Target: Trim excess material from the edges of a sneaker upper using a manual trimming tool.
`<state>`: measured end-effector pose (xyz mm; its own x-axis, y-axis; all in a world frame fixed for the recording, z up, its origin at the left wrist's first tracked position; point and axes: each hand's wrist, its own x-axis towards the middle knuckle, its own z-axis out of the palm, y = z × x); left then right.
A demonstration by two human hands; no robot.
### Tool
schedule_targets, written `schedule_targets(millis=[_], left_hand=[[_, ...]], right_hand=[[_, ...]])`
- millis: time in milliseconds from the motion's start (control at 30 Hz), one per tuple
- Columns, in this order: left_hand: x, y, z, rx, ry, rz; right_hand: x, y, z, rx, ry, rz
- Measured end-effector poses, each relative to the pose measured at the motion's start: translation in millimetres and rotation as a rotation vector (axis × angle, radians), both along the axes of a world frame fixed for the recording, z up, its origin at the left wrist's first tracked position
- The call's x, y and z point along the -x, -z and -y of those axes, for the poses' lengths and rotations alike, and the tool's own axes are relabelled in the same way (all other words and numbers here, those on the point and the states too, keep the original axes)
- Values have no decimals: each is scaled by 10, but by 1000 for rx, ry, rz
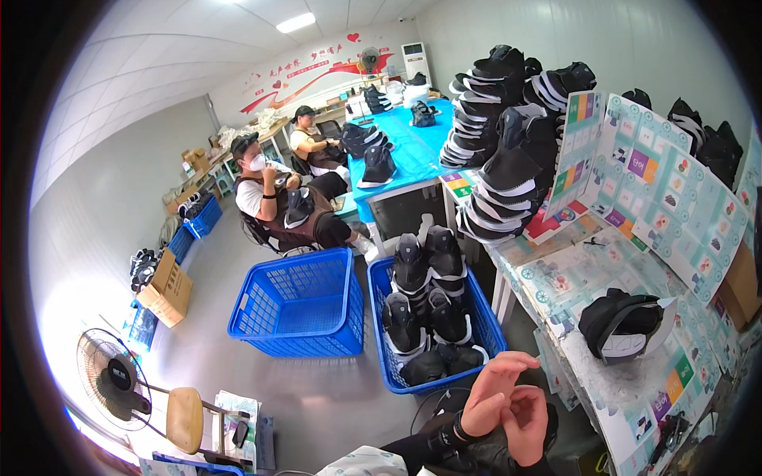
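My left hand (490, 397), with a dark band at the wrist, is raised at the lower middle with its fingers stretched out. My right hand (525, 426) is against it, fingers bent and drawn together at the left palm; whatever may be between them is too small to make out. Just beyond my hands stands a blue basket (382, 358) holding several black-and-white shoe uppers (402, 321). A single black shoe upper (623, 327) with a pale panel rests on the paper-covered table (556, 278) to my right.
A second blue basket (298, 305) sits left of the filled one. Tall stacks of shoe uppers (496, 194) rise beside a blue-covered table (413, 139). Two people (258, 190) sit along it. A standing fan (115, 377) and a wooden-seated chair (184, 420) are at lower left.
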<state>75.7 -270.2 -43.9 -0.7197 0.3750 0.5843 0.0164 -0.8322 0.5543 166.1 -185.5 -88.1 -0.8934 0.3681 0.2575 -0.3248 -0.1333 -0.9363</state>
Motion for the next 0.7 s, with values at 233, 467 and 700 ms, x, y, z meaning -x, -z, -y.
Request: schedule_targets(millis=[233,467,700], left_hand=[[57,47,62,-6,-69,-51],[91,17,128,7,-54,-102],[97,46,181,18,-31,-127]], right_hand=[[1,-26,5,-45,-59,56],[35,-175,120,147,-63,17],[16,-51,48,89,-191,102]])
